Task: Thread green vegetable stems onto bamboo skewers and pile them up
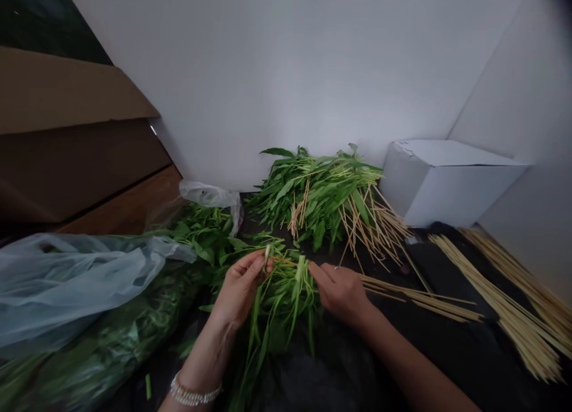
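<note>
Thumb and fingers of my left hand [243, 281] pinch a folded green stem [268, 252] at the tip of a thin wooden skewer [283, 261]. My right hand [342, 290], with a ring on one finger, is closed beside a bunch of folded stems [300, 269] threaded on that skewer. Long leaves hang from the stems below both hands. Several loose skewers [420, 296] extend to the right from beneath my right hand; whether it holds some of them is unclear.
Finished-looking leafy skewers [322, 192] are piled against the wall. A white box [447, 177] stands behind bundles of bare skewers [504, 305] at the right. Plastic bags [80, 287] with greens lie left, below a cardboard box [71, 162].
</note>
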The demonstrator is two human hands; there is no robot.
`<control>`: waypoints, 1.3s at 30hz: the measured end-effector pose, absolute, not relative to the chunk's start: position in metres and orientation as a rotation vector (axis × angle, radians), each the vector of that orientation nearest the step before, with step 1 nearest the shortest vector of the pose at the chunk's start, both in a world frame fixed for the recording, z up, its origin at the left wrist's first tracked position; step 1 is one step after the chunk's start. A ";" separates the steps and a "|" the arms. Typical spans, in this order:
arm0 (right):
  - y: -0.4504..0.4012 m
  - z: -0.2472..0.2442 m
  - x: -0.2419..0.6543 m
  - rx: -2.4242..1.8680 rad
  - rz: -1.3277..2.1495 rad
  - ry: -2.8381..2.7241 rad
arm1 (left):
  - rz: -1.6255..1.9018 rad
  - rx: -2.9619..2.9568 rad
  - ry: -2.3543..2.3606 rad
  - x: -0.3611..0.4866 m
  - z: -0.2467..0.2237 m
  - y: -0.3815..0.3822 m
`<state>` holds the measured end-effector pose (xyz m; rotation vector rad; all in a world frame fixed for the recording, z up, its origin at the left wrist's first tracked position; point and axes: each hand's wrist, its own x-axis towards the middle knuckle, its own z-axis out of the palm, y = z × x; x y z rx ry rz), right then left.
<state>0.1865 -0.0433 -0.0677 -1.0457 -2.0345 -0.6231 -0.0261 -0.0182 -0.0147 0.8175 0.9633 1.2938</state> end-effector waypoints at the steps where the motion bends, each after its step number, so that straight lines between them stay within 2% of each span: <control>1: -0.043 -0.068 0.186 -1.050 -0.624 -2.035 | 1.291 0.814 0.964 -0.026 -0.014 -0.018; 14: -0.045 -0.070 0.184 -1.075 -0.612 -2.064 | 1.314 0.955 1.051 -0.033 -0.032 -0.014; 39: -0.047 -0.071 0.180 -1.108 -0.607 -2.079 | 1.358 0.820 1.075 -0.028 -0.023 -0.019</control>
